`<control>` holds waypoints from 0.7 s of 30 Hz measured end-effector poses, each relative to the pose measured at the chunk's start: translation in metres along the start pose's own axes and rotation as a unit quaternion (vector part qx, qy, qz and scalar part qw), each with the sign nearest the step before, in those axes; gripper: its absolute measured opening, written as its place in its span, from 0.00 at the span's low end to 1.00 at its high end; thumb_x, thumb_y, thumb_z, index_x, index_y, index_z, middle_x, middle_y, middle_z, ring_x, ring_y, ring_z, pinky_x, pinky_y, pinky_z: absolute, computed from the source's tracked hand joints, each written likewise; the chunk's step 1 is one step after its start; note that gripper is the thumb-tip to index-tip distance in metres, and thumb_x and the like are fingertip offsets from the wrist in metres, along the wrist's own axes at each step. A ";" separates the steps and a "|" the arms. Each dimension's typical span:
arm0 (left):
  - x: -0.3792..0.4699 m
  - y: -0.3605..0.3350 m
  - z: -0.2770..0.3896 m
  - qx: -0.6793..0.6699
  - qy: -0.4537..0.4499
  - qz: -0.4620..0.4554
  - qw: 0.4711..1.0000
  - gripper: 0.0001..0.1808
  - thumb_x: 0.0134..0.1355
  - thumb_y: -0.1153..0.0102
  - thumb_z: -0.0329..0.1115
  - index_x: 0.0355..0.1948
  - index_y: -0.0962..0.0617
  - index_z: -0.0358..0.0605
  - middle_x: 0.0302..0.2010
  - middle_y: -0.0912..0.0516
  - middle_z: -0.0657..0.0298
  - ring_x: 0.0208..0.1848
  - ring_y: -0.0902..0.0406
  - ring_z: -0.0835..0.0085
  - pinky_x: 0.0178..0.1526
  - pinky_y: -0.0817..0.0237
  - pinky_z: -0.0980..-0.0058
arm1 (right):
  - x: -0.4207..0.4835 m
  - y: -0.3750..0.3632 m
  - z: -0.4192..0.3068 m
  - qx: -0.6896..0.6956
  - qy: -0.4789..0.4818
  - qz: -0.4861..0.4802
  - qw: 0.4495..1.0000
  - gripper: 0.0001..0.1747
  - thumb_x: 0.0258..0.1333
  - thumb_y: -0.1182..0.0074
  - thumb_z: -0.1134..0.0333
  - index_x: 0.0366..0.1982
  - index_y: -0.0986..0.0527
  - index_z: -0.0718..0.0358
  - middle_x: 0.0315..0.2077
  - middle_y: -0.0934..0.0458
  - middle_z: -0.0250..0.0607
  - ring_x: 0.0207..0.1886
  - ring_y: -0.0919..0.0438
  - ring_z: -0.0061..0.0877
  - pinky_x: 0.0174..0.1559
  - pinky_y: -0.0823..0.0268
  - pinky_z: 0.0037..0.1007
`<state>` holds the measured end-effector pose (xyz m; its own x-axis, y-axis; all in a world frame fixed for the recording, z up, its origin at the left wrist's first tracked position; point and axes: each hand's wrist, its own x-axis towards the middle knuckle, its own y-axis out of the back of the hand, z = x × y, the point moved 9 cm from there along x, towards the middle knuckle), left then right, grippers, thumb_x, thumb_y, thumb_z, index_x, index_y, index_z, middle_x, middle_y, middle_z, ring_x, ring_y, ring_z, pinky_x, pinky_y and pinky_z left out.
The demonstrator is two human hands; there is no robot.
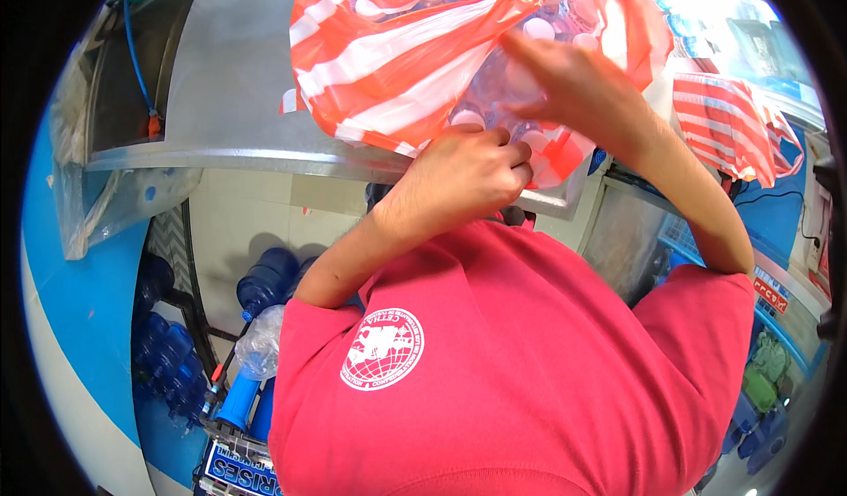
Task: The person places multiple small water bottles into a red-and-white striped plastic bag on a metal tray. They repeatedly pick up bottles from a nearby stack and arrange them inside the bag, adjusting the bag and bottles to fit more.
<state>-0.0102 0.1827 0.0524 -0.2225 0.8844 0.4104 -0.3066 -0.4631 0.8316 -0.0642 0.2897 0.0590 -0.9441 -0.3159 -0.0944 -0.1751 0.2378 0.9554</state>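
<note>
A large red-and-white striped plastic bag (384, 52) stands on the metal counter, its mouth open towards me. Inside are several clear plastic bottles with pale caps (539, 29). My left hand (473, 165) is curled at the bag's near edge, beside a bottle cap, and appears to pinch the plastic; its fingertips are partly hidden. Over the bottles, my right hand (572, 85) is blurred, thumb and fingers spread apart. A blurred bottle shows between them, and I cannot tell whether they touch it.
The stainless steel counter (231, 66) ends in a raised front lip. A second striped bag (718, 122) stands at the right. Blue water jugs (268, 277) lie below on the left, near blue filter housings (239, 400). A blue cord (135, 52) hangs at the far left.
</note>
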 end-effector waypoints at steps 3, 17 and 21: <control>-0.001 0.002 0.001 -0.011 0.007 0.008 1.000 0.02 0.48 0.38 0.30 0.25 0.19 0.48 0.31 0.20 0.71 0.35 0.19 0.72 0.33 0.24 0.72 | -0.010 0.002 0.008 -0.009 -0.040 0.063 0.997 0.33 0.52 0.28 0.55 0.53 0.32 0.57 0.20 0.27 0.49 0.24 0.21 0.44 0.28 0.32 0.41; -0.001 0.000 0.000 -0.011 -0.021 0.039 0.999 0.04 0.47 0.36 0.30 0.27 0.18 0.46 0.32 0.19 0.70 0.33 0.19 0.72 0.31 0.25 0.71 | 0.018 -0.006 0.006 -0.149 0.039 -0.094 0.984 0.22 0.58 0.35 0.52 0.37 0.25 0.64 0.31 0.22 0.47 0.34 0.18 0.39 0.32 0.27 0.37; -0.005 -0.002 -0.001 -0.020 -0.023 0.046 0.998 0.04 0.46 0.36 0.29 0.26 0.17 0.47 0.32 0.19 0.72 0.32 0.20 0.74 0.31 0.26 0.72 | 0.014 0.007 -0.018 -0.169 0.080 -0.107 0.977 0.24 0.58 0.35 0.53 0.40 0.27 0.67 0.34 0.21 0.46 0.34 0.17 0.39 0.34 0.26 0.37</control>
<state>-0.0096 0.1796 0.0483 -0.2093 0.8391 0.5021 -0.3246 -0.5439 0.7738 -0.0735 0.2705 0.0690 -0.8353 -0.4709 -0.2837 -0.2371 -0.1571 0.9587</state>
